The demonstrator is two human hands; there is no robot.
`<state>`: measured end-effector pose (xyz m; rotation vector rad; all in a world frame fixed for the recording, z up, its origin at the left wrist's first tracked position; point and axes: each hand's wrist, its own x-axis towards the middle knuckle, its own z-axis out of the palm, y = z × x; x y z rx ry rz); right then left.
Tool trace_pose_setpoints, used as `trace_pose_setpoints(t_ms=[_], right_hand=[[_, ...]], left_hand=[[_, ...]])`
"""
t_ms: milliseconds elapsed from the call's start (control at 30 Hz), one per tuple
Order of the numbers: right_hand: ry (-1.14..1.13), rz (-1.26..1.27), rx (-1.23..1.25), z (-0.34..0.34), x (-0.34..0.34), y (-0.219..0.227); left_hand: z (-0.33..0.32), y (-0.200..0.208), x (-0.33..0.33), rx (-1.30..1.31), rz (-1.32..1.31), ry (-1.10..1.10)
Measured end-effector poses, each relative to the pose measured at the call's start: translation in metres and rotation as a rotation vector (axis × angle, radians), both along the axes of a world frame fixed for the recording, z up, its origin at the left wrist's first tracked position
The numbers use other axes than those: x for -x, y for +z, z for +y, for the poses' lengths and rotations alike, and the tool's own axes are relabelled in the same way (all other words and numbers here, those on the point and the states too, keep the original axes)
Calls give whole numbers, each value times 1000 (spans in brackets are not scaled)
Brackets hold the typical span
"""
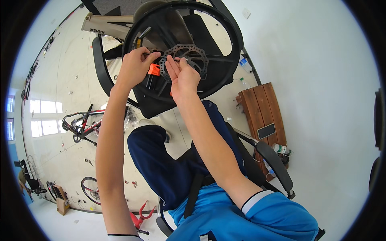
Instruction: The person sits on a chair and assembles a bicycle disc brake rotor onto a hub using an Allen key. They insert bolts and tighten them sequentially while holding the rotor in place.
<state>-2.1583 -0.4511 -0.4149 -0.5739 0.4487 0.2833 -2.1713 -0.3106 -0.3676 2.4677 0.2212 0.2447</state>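
A black spoked wheel (237, 40) lies flat over a black chair in front of me. Near its hub sits a perforated metal brake disc (206, 61). At the disc's left side, my left hand (134, 68) pinches thumb and fingers together; what they hold is too small to make out. My right hand (186, 80) is over the disc's lower part, its fingers drawn together toward the left hand's fingertips. Whatever is in that grip is hidden too. Between the hands, an orange piece (154, 69) with dark rods below it shows through the wheel's spokes.
A beige frame part (106, 24) lies behind the wheel. On the right, a phone (266, 131) rests on a brown wooden bench (257, 106), with bottles around it. A bicycle frame (82, 124) and a small wheel (90, 190) lie on the floor at left among scattered parts.
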Motion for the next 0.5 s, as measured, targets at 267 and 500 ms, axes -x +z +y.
trace_pose_setpoints(t_ms=[267,500], right_hand=[[44,12,117,-1,0,4],[93,-122,373,-5,10,-10]], left_hand=[[0,-46,21,193,-4,122],[-38,-108,56,328,92,253]])
